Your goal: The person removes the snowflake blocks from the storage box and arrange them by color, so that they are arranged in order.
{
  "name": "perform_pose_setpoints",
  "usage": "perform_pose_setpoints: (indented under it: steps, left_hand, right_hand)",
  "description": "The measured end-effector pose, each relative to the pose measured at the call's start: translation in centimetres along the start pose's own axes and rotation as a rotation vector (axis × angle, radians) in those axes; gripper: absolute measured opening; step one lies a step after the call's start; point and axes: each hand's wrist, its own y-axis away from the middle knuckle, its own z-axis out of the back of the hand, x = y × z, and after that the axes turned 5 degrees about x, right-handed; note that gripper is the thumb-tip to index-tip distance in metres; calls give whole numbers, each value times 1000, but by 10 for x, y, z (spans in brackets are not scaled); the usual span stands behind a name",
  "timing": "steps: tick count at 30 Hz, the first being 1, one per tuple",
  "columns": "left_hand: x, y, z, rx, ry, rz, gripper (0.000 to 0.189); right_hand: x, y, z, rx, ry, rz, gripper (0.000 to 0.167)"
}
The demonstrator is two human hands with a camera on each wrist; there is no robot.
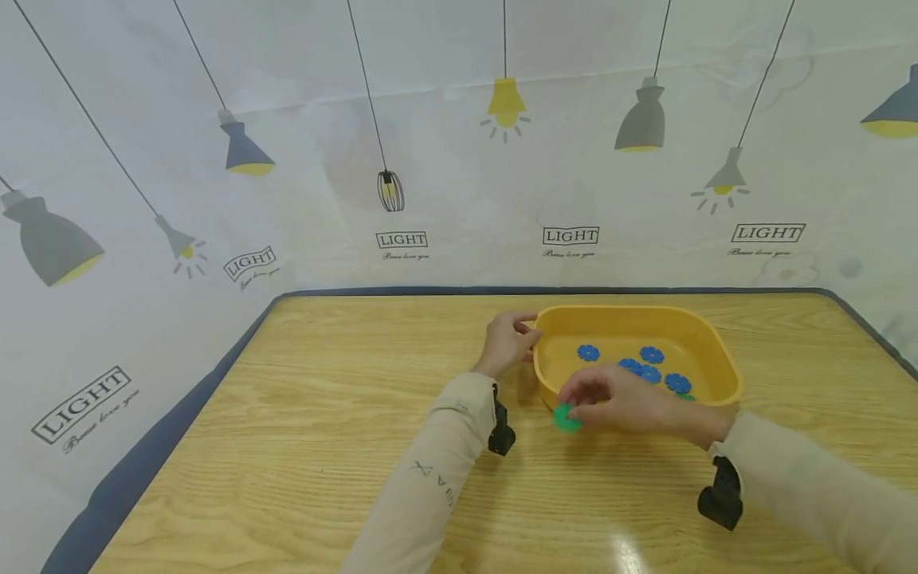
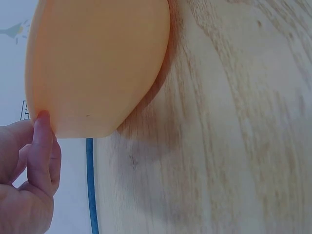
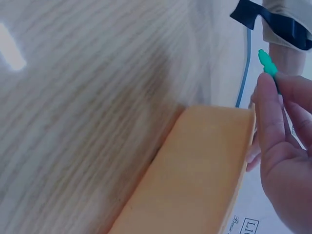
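Observation:
My right hand (image 1: 620,402) pinches a green flower-shaped plastic disc (image 1: 566,418) between thumb and fingertips, in front of the near side of the yellow tub (image 1: 730,359). The right wrist view catches the green disc (image 3: 265,61) edge-on, above the tub's rim. At the tub's left end, my left hand (image 1: 504,344) grips the rim; in the left wrist view its fingers (image 2: 43,136) lie against the tub's wall (image 2: 97,68). Inside lie several blue flower-shaped discs (image 1: 677,383) and part of a green one (image 1: 686,397), the latter partly hidden behind the right forearm.
The tub stands on a wood-grain table (image 1: 323,430) toward its back right. A pale wall covering (image 1: 459,143) printed with lamps rises behind the table and along its sides. Each wrist carries a black camera mount (image 1: 723,494) over a beige sleeve (image 1: 423,478).

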Motion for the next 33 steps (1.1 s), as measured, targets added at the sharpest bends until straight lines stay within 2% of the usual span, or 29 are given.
perform_pose_setpoints:
  steps: [3, 9, 19, 24, 33]
  left_hand:
    - [0, -1, 0, -3, 4, 7, 34]
    - [0, -1, 0, -9, -4, 17, 34]
    - [-1, -1, -1, -14, -2, 28, 34]
    - [-1, -1, -1, -14, -2, 29, 33]
    - [-2, 0, 0, -13, -9, 12, 33]
  right_hand:
    - [-2, 0, -6, 4, 21, 27, 14]
    - [-3, 0, -16, 10, 62, 23, 13]
    - [-8, 0, -28, -31, 146, 31, 12]
    - [-20, -2, -37, -52, 181, 1, 11]
    - [-35, -3, -49, -150, 290, -79, 14]
